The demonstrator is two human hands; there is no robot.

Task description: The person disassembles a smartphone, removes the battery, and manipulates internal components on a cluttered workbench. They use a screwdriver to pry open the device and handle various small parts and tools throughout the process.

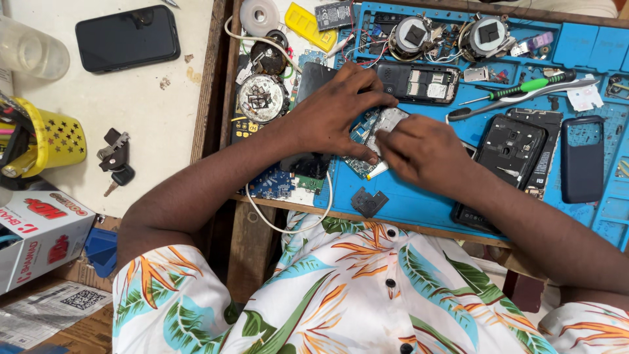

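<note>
Right now a small circuit board [372,131] with a silvery shield lies on the blue work mat [419,203], near its front edge, pinned between both hands. The left hand [334,111] presses down on it from above, fingers spread over the board's far side. The right hand [422,151] pinches its near edge, fingertips closed on the metal part. Just beside them sit an opened phone body [511,151], a green screwdriver [524,86] and a dark phone case [582,159]. Farther left lies a black phone [128,38].
</note>
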